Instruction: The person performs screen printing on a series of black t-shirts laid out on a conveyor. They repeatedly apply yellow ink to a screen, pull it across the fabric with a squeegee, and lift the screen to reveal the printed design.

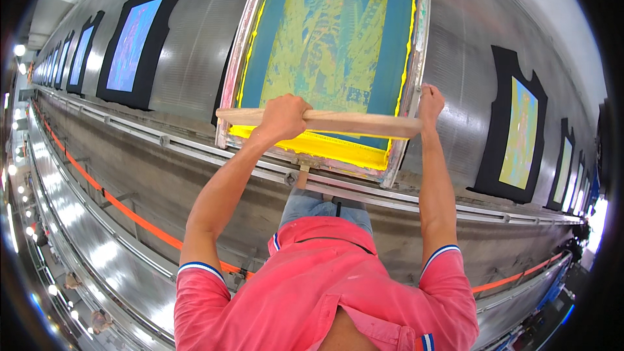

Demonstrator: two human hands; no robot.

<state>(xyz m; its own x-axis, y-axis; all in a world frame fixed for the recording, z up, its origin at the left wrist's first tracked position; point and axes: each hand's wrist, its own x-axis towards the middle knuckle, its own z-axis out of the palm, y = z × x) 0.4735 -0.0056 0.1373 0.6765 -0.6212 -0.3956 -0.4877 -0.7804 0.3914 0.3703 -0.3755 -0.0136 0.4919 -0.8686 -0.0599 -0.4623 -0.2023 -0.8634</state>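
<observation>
Two bare hands work a long wooden squeegee (325,121) that lies crosswise over the near end of a screen-printing frame (419,39). The left hand (283,117) is wrapped tight around the handle left of its middle, fingers fully curled over the wood. The right hand (430,101) is closed in a fist at the squeegee's right end, beside the frame's right rail; whether it grips the handle or the rail cannot be told. A band of yellow ink (312,145) sits on the mesh just under the squeegee. The frame lies on a long metal printing table (195,45), where black shirts (140,39) with printed panels lie flat on both sides.
</observation>
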